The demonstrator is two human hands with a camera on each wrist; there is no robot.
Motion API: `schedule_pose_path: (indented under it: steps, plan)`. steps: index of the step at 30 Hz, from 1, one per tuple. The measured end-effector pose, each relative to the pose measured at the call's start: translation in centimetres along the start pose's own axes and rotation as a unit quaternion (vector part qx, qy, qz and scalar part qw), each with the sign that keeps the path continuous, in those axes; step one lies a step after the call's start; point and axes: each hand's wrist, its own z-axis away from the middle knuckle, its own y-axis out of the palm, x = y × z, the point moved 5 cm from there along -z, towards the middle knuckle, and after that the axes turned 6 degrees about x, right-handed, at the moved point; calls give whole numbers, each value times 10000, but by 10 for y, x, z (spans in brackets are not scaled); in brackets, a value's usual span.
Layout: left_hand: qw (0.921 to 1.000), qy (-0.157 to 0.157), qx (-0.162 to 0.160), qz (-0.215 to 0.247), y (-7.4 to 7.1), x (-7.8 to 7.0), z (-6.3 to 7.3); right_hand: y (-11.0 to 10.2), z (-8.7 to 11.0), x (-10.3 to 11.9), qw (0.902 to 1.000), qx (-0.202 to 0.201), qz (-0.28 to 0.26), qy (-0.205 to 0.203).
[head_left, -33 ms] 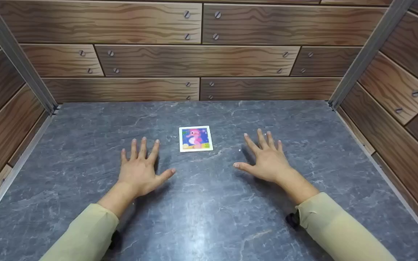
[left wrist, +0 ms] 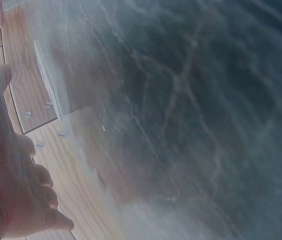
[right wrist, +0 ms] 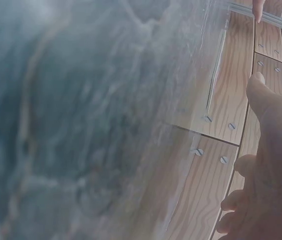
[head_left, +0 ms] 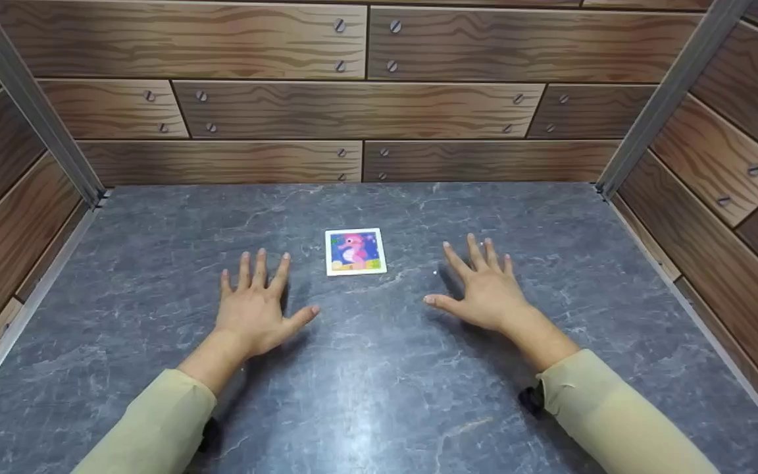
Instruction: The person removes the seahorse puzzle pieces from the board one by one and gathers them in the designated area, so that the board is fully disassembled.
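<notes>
A small square picture panel (head_left: 356, 252) with a white border and a pink seahorse on a blue ground lies flat on the table, between and slightly beyond the two hands. To its left, the left hand (head_left: 254, 316) is palm down with fingers spread, holding nothing. On the other side, the right hand (head_left: 487, 296) has the same spread pose, also holding nothing. Both hands are apart from the panel. The left wrist view catches the panel (left wrist: 48, 82) nearly edge-on, beyond the left thumb (left wrist: 1, 75). Whether the fingertips touch the table is hard to tell.
The grey marbled tabletop (head_left: 366, 368) has a wood-patterned back wall (head_left: 353, 108) behind it. Similar side walls (head_left: 734, 210) rise left and right, with metal posts (head_left: 668, 99) at the corners. A tiny white speck (head_left: 435, 272) lies near the right hand.
</notes>
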Motion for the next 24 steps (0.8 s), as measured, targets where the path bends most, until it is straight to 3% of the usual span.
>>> schedule_pose_path:
  steps: [7,15,24]
  plan:
    - [10000,43,-51,0,-3,-1,-2,-4,-2,3,10000,-18,11,-25]
    - [9993,313,-174,-47,-10,-8,-6,-9,-9,15,9996,-132,-13,-236]
    - [9970,737,-211,54,-28,-15,-21,-22,-23,33,9938,-493,-412,-909]
